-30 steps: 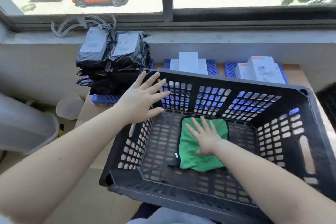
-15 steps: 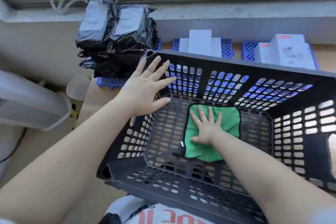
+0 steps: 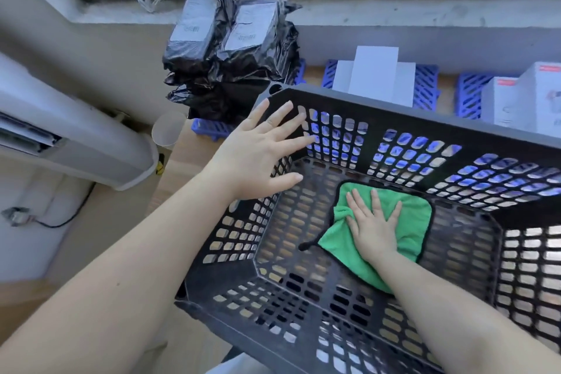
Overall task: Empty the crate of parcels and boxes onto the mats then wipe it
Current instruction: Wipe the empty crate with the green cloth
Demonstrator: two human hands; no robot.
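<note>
Right hand, fingers spread flat, has slid the green cloth slightly fwd on the crate floor; left hand, open, still braces the wall. Crate's empty, wiping underway.

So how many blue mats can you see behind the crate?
3: one under the black parcels, one under the plain white boxes, one under the printed boxes, cut by the frame edge; more may be hidden.

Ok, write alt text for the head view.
A right hand presses a green cloth flat on the floor of an empty black crate, while the left hand rests open on its corner. Black parcels and white boxes sit behind.
</note>
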